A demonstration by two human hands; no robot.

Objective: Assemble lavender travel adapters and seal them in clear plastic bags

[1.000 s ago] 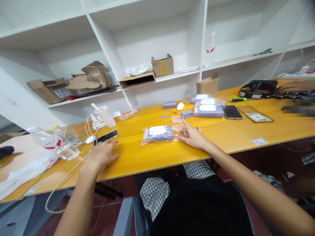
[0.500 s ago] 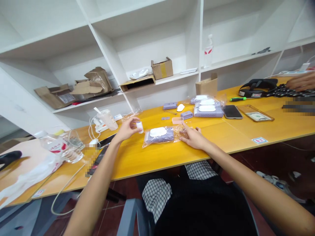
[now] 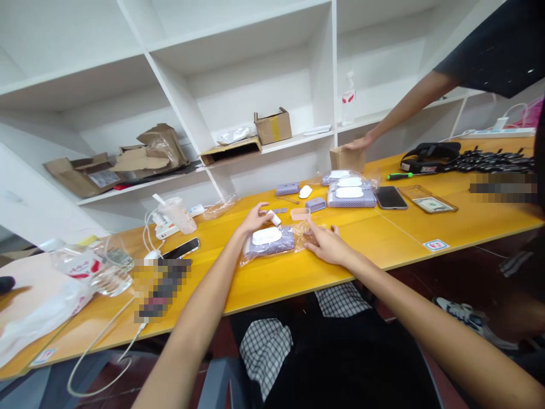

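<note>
Two hands over a yellow table [image 3: 272, 287]: left hand [image 3: 252, 222] pinching a white vial [image 3: 275, 218], right hand [image 3: 330, 245] open.

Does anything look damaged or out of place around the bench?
Yes: the cardboard box on the left shelf is torn open and crumpled, with ripped flaps and loose pieces lying on top. The carton on the next shelf looks intact by comparison.

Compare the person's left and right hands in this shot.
The left hand is raised, holding a small white cylinder, while the right hand lies low with nothing gripped. The right hand's fingers rest on the clear plastic bag; the left hand is above its far edge. Both are bare.
</note>
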